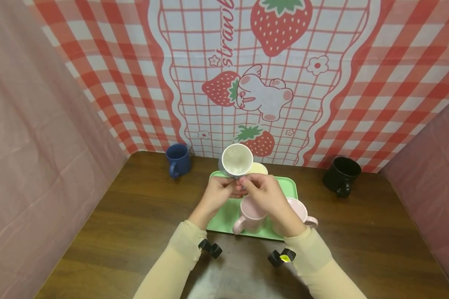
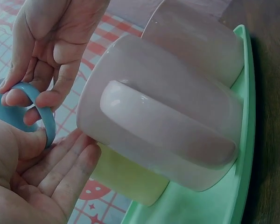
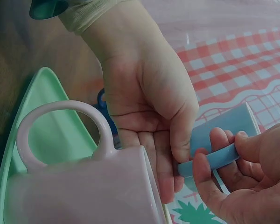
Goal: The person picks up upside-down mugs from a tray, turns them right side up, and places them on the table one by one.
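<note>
Pink mugs (image 2: 172, 70): on tray (image 1: 226, 218), below grip
Left hand (image 1: 218, 192), right hand (image 1: 266, 192): pinching light-blue mug (image 1: 237, 160)
Table (image 1: 134, 232): wooden
Cloth (image 1: 307, 83): beyond

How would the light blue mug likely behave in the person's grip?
The light blue mug is probably stiff: its rim looks evenly round. Its smooth surface could make it slightly slippery. Held by the handle, as the right hand does, it might pivot, since its body extends to one side of that grip.
</note>
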Demonstrator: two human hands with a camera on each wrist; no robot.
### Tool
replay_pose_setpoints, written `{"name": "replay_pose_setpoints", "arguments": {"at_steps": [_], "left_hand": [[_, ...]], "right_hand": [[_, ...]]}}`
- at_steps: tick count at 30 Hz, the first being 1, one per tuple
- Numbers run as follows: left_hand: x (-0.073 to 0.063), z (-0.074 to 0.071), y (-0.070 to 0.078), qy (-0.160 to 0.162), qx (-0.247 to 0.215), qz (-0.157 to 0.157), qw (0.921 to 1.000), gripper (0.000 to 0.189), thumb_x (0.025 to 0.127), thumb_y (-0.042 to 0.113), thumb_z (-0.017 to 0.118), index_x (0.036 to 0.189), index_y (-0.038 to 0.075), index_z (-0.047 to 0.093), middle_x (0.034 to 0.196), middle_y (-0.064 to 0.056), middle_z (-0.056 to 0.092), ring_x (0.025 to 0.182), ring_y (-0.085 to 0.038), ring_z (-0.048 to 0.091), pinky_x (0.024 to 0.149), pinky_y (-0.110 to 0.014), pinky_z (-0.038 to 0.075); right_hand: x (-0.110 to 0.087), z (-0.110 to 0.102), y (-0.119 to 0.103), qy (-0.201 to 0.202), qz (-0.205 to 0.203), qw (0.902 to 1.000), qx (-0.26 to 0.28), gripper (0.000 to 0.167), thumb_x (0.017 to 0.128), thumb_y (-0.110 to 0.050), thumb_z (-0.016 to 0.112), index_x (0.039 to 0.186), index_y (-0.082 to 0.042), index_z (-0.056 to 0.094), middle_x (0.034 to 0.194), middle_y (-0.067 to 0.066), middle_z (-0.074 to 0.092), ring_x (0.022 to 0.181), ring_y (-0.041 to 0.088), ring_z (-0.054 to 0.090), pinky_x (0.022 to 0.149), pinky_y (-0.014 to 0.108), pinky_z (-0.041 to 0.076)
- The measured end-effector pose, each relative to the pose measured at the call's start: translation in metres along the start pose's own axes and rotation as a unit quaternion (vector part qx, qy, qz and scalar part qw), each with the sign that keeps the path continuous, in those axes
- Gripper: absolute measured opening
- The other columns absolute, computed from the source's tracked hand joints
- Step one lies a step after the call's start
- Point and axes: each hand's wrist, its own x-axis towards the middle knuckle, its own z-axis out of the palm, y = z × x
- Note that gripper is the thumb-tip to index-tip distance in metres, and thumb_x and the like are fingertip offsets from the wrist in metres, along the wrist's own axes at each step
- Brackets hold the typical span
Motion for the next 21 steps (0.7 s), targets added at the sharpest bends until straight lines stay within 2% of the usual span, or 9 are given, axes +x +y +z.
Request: {"name": "replay_pose_setpoints", "arguments": {"at_steps": [6, 10, 13, 17, 21], "left_hand": [[-0.001, 0.000, 0.001, -0.015, 0.033, -0.009, 0.9993, 0.026, 0.107, 0.001, 0.064, 0.125, -0.016, 0.073, 0.108, -0.030, 0.078, 0.095, -0.032, 0.081, 0.088, -0.049, 0.066], [-0.001, 0.000, 0.001, -0.032, 0.061, -0.001, 0.9976, 0.028, 0.109, 0.005, 0.064, 0.127, -0.015, 0.073, 0.113, -0.030, 0.078, 0.101, -0.043, 0.080, 0.087, -0.046, 0.066], [-0.001, 0.000, 0.002, -0.045, 0.079, 0.013, 0.9958, 0.028, 0.109, 0.005, 0.065, 0.128, -0.013, 0.073, 0.117, -0.028, 0.077, 0.104, -0.045, 0.079, 0.088, -0.043, 0.066], [-0.001, -0.001, 0.003, -0.060, 0.116, 0.026, 0.9910, 0.029, 0.108, 0.005, 0.066, 0.130, -0.013, 0.073, 0.121, -0.028, 0.077, 0.110, -0.042, 0.078, 0.091, -0.038, 0.065], [-0.001, -0.003, 0.004, -0.079, 0.192, 0.039, 0.9774, 0.031, 0.106, 0.009, 0.070, 0.131, -0.010, 0.073, 0.123, -0.024, 0.077, 0.116, -0.035, 0.077, 0.095, -0.029, 0.062]], "right_hand": [[0.000, -0.005, 0.003, 0.003, -0.012, 0.9998, -0.018, 0.018, 0.108, -0.004, 0.068, 0.110, 0.009, 0.080, 0.096, 0.017, 0.082, 0.093, 0.024, 0.079, 0.083, 0.024, 0.061], [0.000, -0.012, 0.004, 0.001, -0.012, 0.9999, 0.004, 0.018, 0.108, -0.002, 0.066, 0.110, 0.010, 0.079, 0.095, 0.017, 0.082, 0.094, 0.025, 0.079, 0.087, 0.035, 0.065], [0.000, -0.018, 0.002, 0.003, -0.003, 0.9998, 0.022, 0.018, 0.109, -0.002, 0.066, 0.109, 0.010, 0.078, 0.095, 0.016, 0.081, 0.095, 0.024, 0.079, 0.088, 0.039, 0.065], [0.001, -0.029, -0.003, 0.013, 0.016, 0.9997, 0.012, 0.019, 0.109, -0.006, 0.067, 0.111, 0.008, 0.079, 0.096, 0.015, 0.081, 0.095, 0.017, 0.075, 0.083, 0.026, 0.063], [0.003, -0.041, -0.004, 0.021, 0.029, 0.9993, -0.012, 0.020, 0.110, -0.008, 0.067, 0.112, 0.007, 0.080, 0.098, 0.015, 0.081, 0.095, 0.018, 0.073, 0.080, 0.018, 0.058]]}}
